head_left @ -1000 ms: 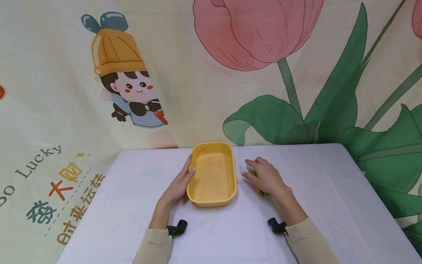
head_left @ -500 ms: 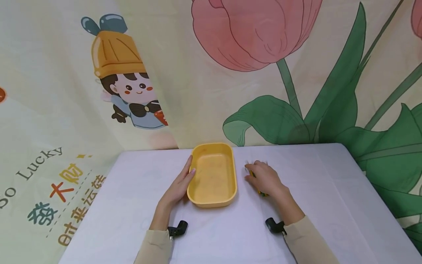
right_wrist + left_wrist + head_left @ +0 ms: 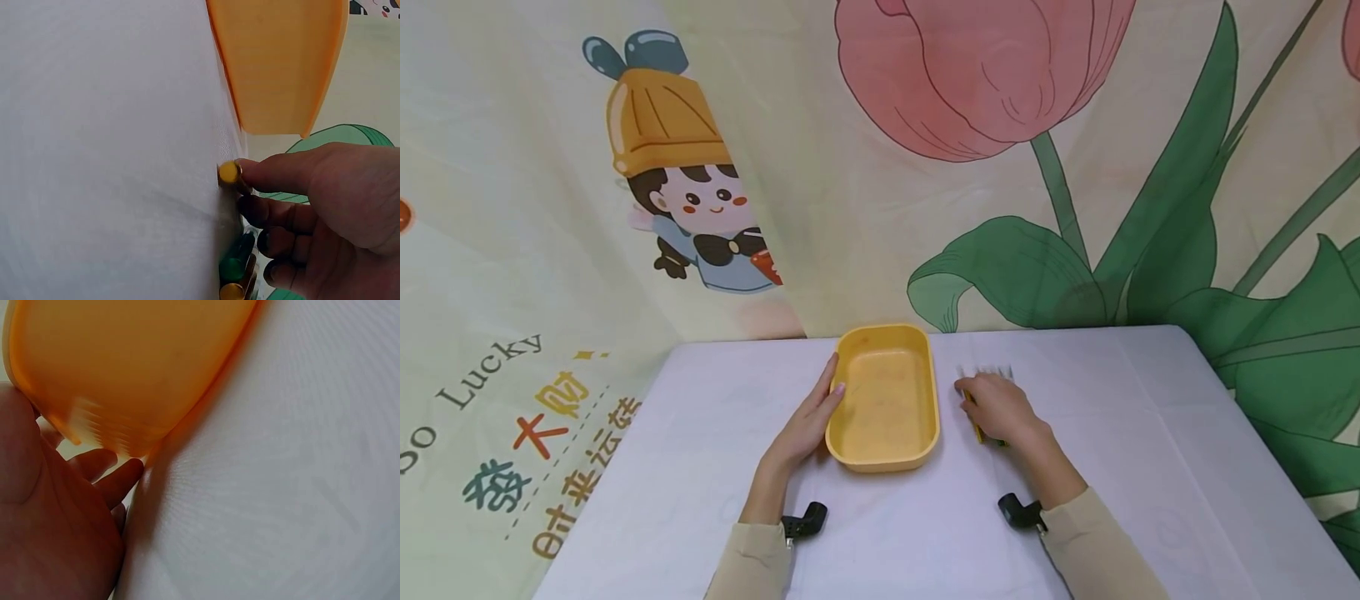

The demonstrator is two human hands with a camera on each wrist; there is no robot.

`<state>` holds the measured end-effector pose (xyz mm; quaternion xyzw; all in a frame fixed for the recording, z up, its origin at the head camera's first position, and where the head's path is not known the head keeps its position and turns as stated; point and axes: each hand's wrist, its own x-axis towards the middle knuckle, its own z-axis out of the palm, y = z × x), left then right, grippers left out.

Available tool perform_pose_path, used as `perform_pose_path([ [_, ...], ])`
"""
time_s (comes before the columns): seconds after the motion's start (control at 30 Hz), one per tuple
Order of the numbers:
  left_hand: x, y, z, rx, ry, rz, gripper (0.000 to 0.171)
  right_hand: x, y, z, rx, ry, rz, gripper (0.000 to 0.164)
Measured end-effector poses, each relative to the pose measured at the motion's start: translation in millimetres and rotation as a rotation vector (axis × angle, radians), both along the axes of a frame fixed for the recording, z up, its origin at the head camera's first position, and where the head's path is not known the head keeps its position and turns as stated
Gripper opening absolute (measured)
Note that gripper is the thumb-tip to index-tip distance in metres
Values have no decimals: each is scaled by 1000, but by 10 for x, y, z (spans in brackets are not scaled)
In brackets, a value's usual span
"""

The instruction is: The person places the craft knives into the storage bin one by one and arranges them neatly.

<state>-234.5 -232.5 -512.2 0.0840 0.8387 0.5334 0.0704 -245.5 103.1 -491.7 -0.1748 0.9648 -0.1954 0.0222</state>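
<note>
My left hand (image 3: 801,423) holds the left wall of a yellow plastic storage box (image 3: 883,460), its thumb over the rim and its fingers along the outside. In the left wrist view, the fingers (image 3: 119,484) lie against the box's lower side. To the right of the box, my right hand (image 3: 1002,408) covers several forks with yellow and green handles. Its thumb and a finger pinch one yellow-handled fork (image 3: 230,172), held a little apart from the others. Beneath the other fingers are a green handle (image 3: 234,265) and another yellow handle (image 3: 232,291). Blurred metal prongs (image 3: 996,372) stick out beyond the hand.
A white cloth (image 3: 895,533) covers the table. Behind it hangs a printed curtain (image 3: 850,250) with a tulip and a cartoon figure. A small black camera sits at the left wrist (image 3: 805,518) and another at the right wrist (image 3: 1019,511).
My right hand has lowered onto the forks and its fingers have closed in. One yellow-handled fork has separated to the left, and more prongs show. The left hand and box stay put.
</note>
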Motion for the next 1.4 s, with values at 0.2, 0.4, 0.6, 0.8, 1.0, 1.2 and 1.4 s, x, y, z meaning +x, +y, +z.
perform_pose_path([
  [0.2, -10, 1, -14, -3, 8, -5, 63, -22, -37, 5, 5, -15, -1, 27],
  [0.4, 2, 7, -9, -15, -16, 19, 59, -39, -67, -2, -5, -17, -13, 27],
  [0.6, 10, 9, 5, -16, -19, 29, 59, -37, -81, 18, -50, -18, -36, 29],
  [0.8, 15, 1, 11, -24, -8, 17, 59, -28, -82, 32, -82, 13, -47, 27],
  [1.0, 19, -3, 12, -15, -4, 8, 61, -21, -73, 79, -169, 43, -72, 32],
  [1.2, 17, -15, -9, 4, -1, 2, 62, -23, -82, 144, -297, 96, -56, 35],
  [1.4, 16, -12, -7, -1, -8, 4, 61, 5, -127, 292, -354, 112, -57, 38],
])
